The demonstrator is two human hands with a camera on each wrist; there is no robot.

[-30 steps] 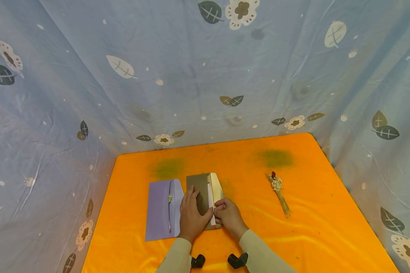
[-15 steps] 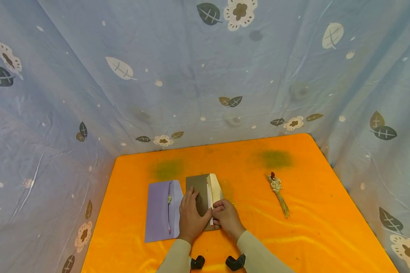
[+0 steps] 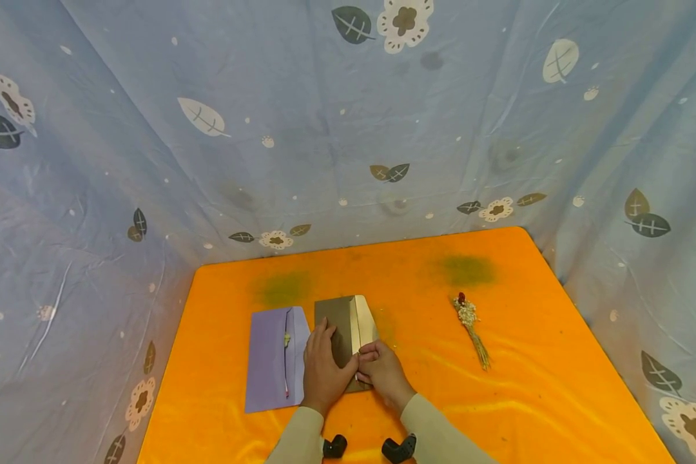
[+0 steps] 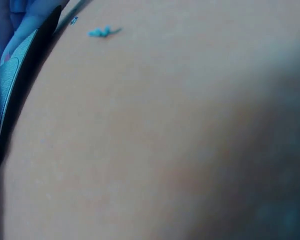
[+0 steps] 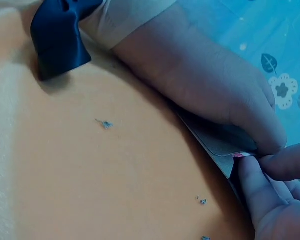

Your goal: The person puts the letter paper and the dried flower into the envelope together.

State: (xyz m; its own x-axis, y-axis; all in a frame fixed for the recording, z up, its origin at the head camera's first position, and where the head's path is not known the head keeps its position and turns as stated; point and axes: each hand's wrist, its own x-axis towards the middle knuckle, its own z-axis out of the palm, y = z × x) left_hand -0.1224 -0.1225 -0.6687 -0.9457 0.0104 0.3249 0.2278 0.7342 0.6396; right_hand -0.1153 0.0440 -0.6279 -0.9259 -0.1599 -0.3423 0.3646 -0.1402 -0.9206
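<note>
A brown envelope [image 3: 339, 316] lies on the table in the head view, its pale flap [image 3: 367, 316] folded out to the right. My left hand [image 3: 323, 370] rests on the envelope, fingers extended, thumb at the opening. The curled fingers of my right hand [image 3: 383, 370] pinch at the same opening, by the left thumb. In the right wrist view, the pink-marked end of a white card [image 5: 238, 155] shows in the slit between both hands' fingers; most of it is hidden inside. The left wrist view catches only the envelope's edge [image 4: 12, 80] and some fingers.
A purple envelope [image 3: 267, 361] lies left of the left hand, its flap out, with a small dried flower [image 3: 287, 338] in its opening. A dried bouquet [image 3: 471, 328] with a red bloom lies at the right on the orange cloth [image 3: 545, 361]. A patterned curtain [image 3: 325, 129] surrounds the table.
The white card, earlier showing along the envelope's opening, has slid left into it and is almost out of sight. My right fingers have moved slightly left with it; the left hand stays on the envelope.
</note>
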